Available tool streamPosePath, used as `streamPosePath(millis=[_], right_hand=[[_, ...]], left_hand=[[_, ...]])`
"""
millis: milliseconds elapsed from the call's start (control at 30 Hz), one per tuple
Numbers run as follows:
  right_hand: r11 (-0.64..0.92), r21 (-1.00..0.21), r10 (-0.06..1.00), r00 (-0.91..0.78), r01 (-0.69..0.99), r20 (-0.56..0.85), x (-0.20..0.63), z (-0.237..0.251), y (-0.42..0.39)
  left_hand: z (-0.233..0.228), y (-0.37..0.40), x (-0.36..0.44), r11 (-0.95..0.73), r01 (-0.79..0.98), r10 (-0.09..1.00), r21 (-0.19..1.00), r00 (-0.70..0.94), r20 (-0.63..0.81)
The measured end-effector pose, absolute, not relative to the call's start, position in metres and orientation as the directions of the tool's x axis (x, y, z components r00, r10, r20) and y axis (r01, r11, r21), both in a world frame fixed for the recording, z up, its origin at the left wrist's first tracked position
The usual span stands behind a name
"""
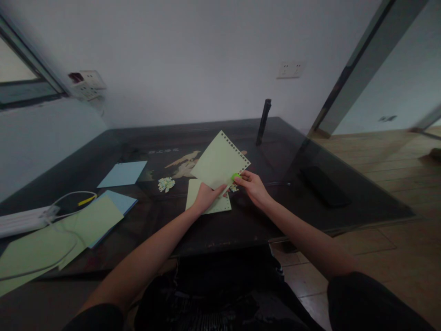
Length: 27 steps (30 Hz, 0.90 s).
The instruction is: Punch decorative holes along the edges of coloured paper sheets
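— Grip, right hand (254, 187): state?
— Thumb and fingers pinched together on 1 small bright green tool (236, 176).
— Grip, left hand (206, 197)?
— Clamped on 1 pale green sheet (218, 158), thumb over the near edge, fingers mostly hidden.
— Location of sheet?
— Apparently raised over the counter (241, 225), tilted; left of the right grip and reaching beyond.
— Run of the holes?
— 1 row, slanting from the far corner down to the right corner. Tool just nearside of that corner, at the sheet's margin; overlap or mere contact, cannot tell.
— Nearer hand?
— Right, to corner and row; left, to the near corner.
— Underneath?
— 1 lower sheet (192, 197), flat; 1 small heap of bits (234, 188) beside, partly hidden.
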State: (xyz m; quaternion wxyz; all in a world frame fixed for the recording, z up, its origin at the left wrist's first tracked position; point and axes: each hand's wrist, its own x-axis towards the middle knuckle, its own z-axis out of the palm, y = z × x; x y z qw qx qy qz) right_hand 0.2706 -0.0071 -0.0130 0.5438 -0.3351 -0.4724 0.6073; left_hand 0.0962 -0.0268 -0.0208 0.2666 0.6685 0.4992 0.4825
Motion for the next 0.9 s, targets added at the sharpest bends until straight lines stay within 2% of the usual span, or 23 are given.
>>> streamPosePath(millis=[233, 633, 900], right_hand=[[0.043, -0.944, 0.973, -0.199, -0.327, 0.114, 0.272, -0.017, -0.002], [0.021, -0.939, 0.978, -0.189, -0.345, 0.092, 0.273, -0.017, 0.000], [0.028, -0.935, 0.977, -0.187, -0.355, 0.100, 0.273, -0.017, 0.000]], left_hand=[[-0.019, -0.030, 0.098, -0.375, 0.374, 0.926, 0.849, 0.109, 0.361], [-0.029, -0.027, 0.097, -0.359, 0.416, 0.932, 0.836, 0.112, 0.345], [-0.031, -0.027, 0.096, -0.308, 0.378, 0.951, 0.873, 0.148, 0.272]])
